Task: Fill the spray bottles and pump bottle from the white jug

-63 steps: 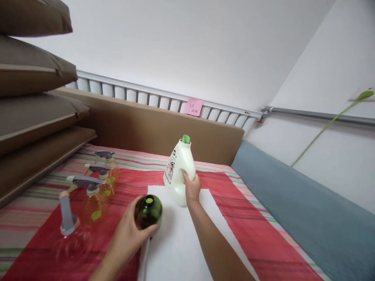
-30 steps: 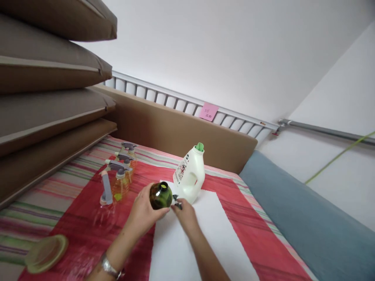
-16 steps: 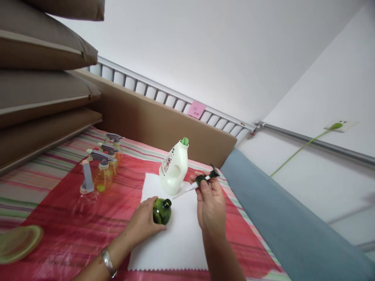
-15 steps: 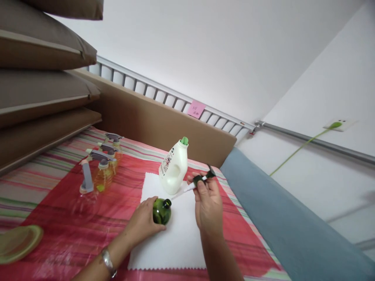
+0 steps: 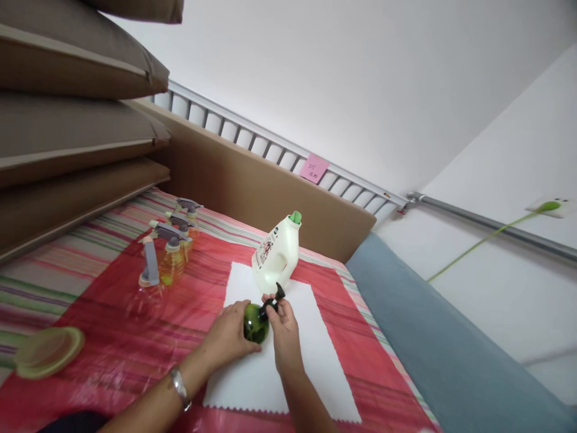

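My left hand point(image 5: 232, 332) is wrapped round a small round green bottle point(image 5: 256, 326) over the white cloth. The thumb lies along its near side and the fingers along its far side. With my right hand point(image 5: 285, 337) I grip a dark pump head point(image 5: 269, 307) between thumb and fingers. Its collar meets the bottle's neck, and its dip tube is out of sight. Just behind my hands a large white jug point(image 5: 276, 255) with a handle and a green spout stands on the far part of the white cloth point(image 5: 252, 388).
Several spray bottles stand at the left, among them a clear one point(image 5: 146, 300) and a yellowish one point(image 5: 172, 264). A round greenish lid point(image 5: 49, 352) lies at the lower left. Stacked brown cushions point(image 5: 81, 120) rise at the left; a brown board point(image 5: 252, 180) borders the back.
My right hand has brought the pump head left to the bottle's neck, and the white dip tube has gone from sight. My left hand keeps hold of the bottle. The view has shifted slightly.
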`<state>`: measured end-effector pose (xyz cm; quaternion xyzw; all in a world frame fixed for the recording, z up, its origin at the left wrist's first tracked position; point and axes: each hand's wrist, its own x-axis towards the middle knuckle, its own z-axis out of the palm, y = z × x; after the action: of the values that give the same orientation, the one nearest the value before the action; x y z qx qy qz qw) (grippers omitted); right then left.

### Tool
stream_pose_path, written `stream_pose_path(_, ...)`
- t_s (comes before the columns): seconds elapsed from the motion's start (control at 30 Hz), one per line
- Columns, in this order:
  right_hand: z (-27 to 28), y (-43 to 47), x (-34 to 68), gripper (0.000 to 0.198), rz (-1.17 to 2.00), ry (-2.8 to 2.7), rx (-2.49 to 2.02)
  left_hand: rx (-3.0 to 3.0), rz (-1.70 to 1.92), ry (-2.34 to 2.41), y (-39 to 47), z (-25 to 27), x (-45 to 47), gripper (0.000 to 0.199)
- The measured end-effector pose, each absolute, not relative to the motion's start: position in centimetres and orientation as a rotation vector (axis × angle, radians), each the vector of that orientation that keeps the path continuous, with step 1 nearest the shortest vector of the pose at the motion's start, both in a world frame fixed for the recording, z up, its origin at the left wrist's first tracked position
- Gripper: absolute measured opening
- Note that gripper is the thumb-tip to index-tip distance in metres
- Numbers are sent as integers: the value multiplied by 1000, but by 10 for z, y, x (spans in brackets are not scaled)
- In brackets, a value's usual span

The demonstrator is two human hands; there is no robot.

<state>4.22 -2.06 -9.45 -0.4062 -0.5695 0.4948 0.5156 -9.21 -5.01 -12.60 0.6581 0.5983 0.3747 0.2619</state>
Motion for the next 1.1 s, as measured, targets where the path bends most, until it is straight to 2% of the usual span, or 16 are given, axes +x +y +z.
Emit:
stream_pose_path(0.33,-95,-25,56,37,1308,-1461,-990,1770,954,1631,-51,-122,-94,86)
stream_pose_path(0.5,-100,-20,55,32,1264,-1450,-1026,1782,970,1612,-52,-122,-94,82)
stream_pose_path(0.6,-108,-18,54,31,1227,-1420,-1061,1770,953,1617,-52,-121,-94,85)
stream_pose_path(0.77,-108,-22,52,45,1231,-1401,-1106,1780,944,1612,-53,-120,-94,87)
stream_pose_path(0.9,-104,-25,50,39,1223,-1387,-1162,1811,942,1617,-52,-122,-94,90)
stream_pose_path(1.1,-104,-26,52,46,1272,-1359,-1115,1801,929,1619,-51,-124,-94,89)
